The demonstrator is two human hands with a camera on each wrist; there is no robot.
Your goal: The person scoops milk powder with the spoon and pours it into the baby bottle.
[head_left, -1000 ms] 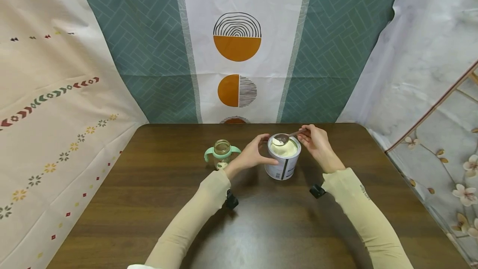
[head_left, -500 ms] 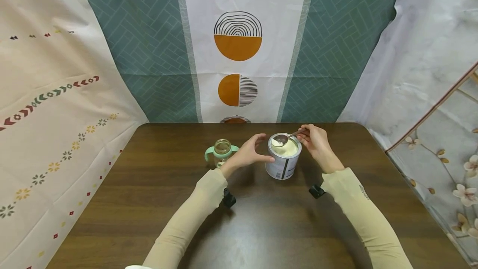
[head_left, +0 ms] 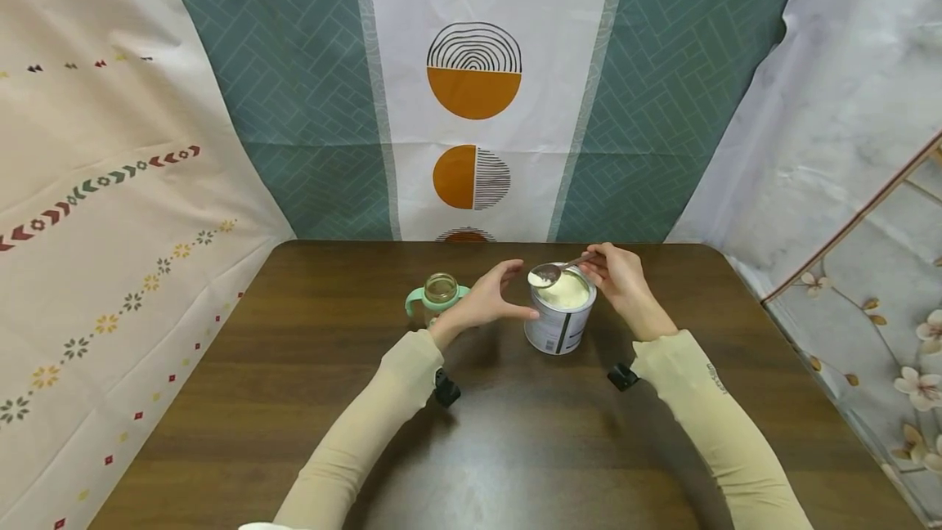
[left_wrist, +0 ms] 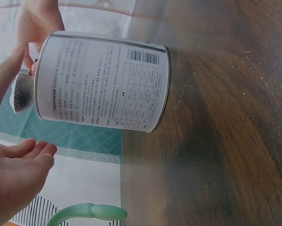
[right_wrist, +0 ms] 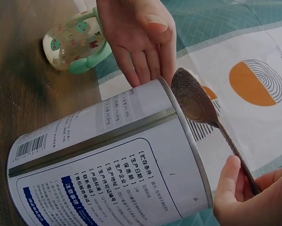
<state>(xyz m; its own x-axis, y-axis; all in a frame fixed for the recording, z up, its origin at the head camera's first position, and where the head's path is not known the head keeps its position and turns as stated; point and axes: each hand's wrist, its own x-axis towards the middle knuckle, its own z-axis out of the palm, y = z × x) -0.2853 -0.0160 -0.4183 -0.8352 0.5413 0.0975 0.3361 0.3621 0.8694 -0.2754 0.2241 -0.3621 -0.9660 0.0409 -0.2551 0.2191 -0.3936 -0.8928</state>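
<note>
- A spoon (head_left: pixel 553 271) is pinched by its handle between the thumb and fingertips of the right hand (head_left: pixel 618 280); its bowl, loaded with pale powder, is held just above the left rim of the tin (head_left: pixel 559 320).
- The tin stands upright near the middle of the table (head_left: pixel 294 399), open and filled with powder.
- The left hand (head_left: pixel 491 299) is held just left of the tin, fingers straight and together, thumb apart; whether the tin is touched cannot be told.
- A small bottle (head_left: pixel 439 296) with green handles stands open on the table, left of that hand.
- Patterned cloths (head_left: pixel 471 88) hang behind the table.
</note>
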